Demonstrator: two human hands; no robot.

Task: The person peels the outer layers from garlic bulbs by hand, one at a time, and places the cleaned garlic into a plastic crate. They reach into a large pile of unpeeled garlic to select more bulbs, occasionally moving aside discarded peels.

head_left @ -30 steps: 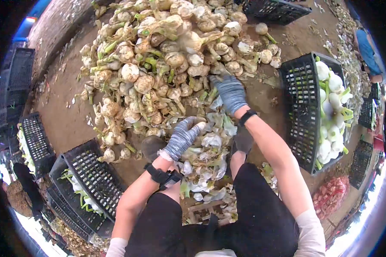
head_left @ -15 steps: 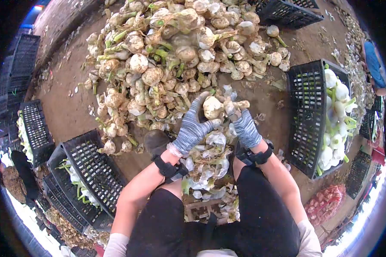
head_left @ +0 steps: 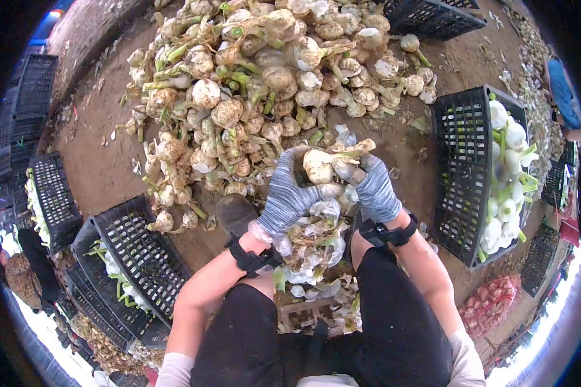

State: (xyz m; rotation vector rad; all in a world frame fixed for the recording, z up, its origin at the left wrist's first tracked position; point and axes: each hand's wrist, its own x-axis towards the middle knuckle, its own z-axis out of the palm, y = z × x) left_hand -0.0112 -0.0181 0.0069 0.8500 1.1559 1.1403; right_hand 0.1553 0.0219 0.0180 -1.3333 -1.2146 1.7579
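Note:
Between my two gloved hands is a garlic bulb [head_left: 317,166] with dirty brownish skin, its stalk pointing right. My left hand [head_left: 286,197], in a grey striped glove, is closed around the bulb's left side, thumb beneath it. My right hand [head_left: 373,189] grips the bulb's stalk side, with its fingers bent around the stem and loose skin. Just beyond lies a large heap of unpeeled garlic [head_left: 239,97] on the ground. Below my hands, between my legs, peeled-off papery skins [head_left: 313,248] are piled up.
To the right stands a black crate [head_left: 461,174] of cleaned white garlic [head_left: 511,168]. Black crates [head_left: 142,251] with more garlic sit at the left. A red net sack [head_left: 490,304] lies at lower right. Another person's blue-clad leg [head_left: 563,93] shows at the far right.
The garlic bulb has turned slightly in my hands, its stalk now angled up to the right. My right hand has shifted a little to the right.

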